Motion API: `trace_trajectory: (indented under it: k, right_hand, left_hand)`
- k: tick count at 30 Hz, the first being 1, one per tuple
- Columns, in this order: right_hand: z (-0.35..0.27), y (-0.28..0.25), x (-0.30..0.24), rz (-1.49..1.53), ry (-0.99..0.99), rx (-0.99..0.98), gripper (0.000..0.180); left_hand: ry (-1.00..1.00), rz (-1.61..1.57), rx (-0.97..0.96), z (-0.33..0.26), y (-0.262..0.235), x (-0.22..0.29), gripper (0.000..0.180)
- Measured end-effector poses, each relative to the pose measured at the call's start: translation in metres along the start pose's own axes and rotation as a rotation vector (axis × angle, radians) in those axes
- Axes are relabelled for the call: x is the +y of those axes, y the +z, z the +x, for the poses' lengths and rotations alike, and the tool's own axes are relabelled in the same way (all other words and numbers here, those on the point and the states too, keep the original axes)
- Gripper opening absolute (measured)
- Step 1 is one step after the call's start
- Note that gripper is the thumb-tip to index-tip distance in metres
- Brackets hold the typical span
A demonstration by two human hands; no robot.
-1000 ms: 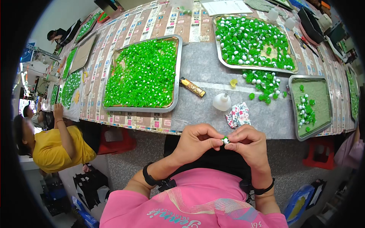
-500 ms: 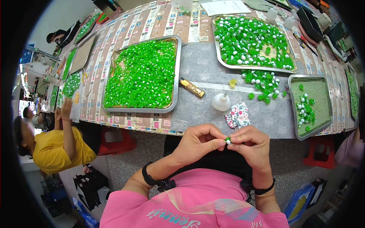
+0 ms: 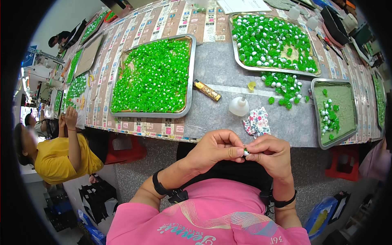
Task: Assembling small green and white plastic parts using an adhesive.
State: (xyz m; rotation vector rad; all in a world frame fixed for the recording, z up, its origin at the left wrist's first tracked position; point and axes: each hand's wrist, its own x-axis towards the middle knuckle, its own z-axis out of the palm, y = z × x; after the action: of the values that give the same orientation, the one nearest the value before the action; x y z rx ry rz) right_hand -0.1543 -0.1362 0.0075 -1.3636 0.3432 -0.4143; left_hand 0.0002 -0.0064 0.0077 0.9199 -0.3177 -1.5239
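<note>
Hands: the left hand (image 3: 216, 149) and the right hand (image 3: 272, 154) are meeting fingertip to fingertip just below the surface's near edge, both curled nearly closed and pinching a small bead (image 3: 246, 152) between them.
Bead: a tiny round piece, white with a touch of green, is sitting at the point where the thumbs and forefingers are pressing together, above the person's lap.
Wrists: a black band is circling each wrist, over a pink printed shirt.
Left tray: a shallow rectangular metal tray (image 3: 190, 73) is lying on the surface ahead of the left hand, heaped with glossy translucent green pieces.
Right trays: a second metal tray (image 3: 236, 53) is holding green and white round pieces, some spilling onto the grey surface (image 3: 220, 65); a third tray (image 3: 355, 118), lined in dull green, is carrying only a few.
Near the hands: a small white squeeze bottle (image 3: 239, 106) is standing beside a crumpled floral cloth (image 3: 256, 121), with a slim gold-coloured wrapped bar (image 3: 207, 90) lying nearby.
Neighbour: a person in a yellow shirt (image 3: 57, 157) is sitting to the left, arms raised.
</note>
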Motion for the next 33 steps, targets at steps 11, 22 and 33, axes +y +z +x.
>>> trace_trajectory:
  k: [11,22,33]
  right_hand:
    - [0.01,0.002,-0.015,0.163,0.103,-0.002,0.014]
    - [0.001,0.011,0.002,0.256,0.098,0.086,0.019]
    - [0.0,0.008,0.008,0.402,0.2,0.023,0.018]
  left_hand:
    - [0.217,0.038,-0.021,0.002,0.008,-0.008,0.021]
    - [0.378,0.191,0.001,0.002,0.002,-0.016,0.024]
    - [0.605,0.58,0.088,-0.001,0.001,-0.014,0.023]
